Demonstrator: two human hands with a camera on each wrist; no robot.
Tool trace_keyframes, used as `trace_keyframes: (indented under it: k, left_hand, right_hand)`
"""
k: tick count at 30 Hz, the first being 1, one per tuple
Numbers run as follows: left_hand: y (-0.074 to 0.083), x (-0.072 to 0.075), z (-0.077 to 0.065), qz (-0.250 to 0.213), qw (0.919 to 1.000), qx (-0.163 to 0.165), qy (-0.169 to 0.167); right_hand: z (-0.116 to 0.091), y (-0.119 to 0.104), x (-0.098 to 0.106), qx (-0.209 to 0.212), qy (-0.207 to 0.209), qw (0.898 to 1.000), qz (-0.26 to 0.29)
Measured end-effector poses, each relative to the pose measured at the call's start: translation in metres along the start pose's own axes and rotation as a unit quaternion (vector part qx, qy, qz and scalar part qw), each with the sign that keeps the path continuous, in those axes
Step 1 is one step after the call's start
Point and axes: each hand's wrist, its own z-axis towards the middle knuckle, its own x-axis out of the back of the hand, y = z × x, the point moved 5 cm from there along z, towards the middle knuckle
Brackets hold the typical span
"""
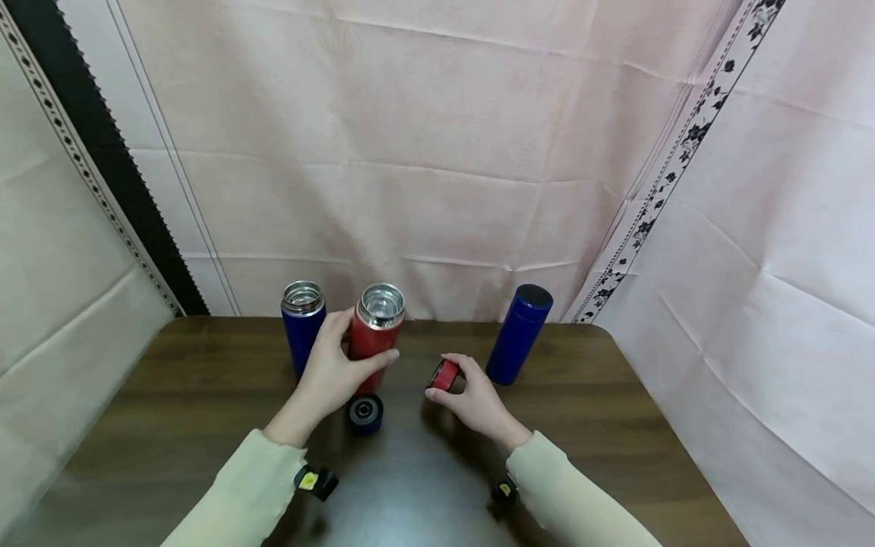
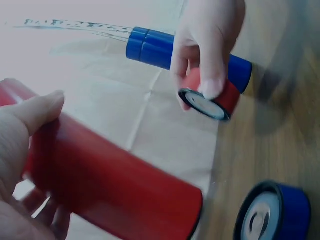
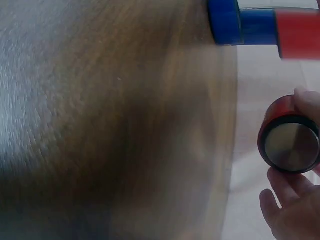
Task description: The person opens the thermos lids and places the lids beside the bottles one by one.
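Observation:
My left hand grips the body of a red thermos flask, its thumb along the near side. That flask is lidless, its steel mouth facing up. In the left wrist view the same red flask slants across the picture. To its right, my right hand pinches a red lid between thumb and fingers, above the table. The right wrist view shows a metallic disc with a black rim on the lid. Just in front of the red flask lies a blue lid, its inner side up.
Left of the red flask stands a lidless blue flask, partly behind my left hand. A second blue flask with its dark-topped lid on stands at the back right. The wooden table ends at a pale hanging cloth.

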Motion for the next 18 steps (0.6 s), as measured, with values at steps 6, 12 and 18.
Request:
trace_keyframes:
  k: [6,12,18]
  left_hand:
    - [-0.024,-0.014,0.028,0.000,0.9984,0.047,0.032]
    - [-0.046,-0.029,0.046,0.001,0.9963,0.079,0.032]
    - [-0.057,-0.041,0.053,0.001,0.9958,0.090,0.012]
  right_hand:
    - [0.005,0.004,-0.014,-0.015,-0.027,0.999,0.025]
    - [0.007,0.008,-0.022,-0.028,-0.050,0.998,0.017]
    - [0.008,0.010,-0.023,-0.032,-0.056,0.998,0.012]
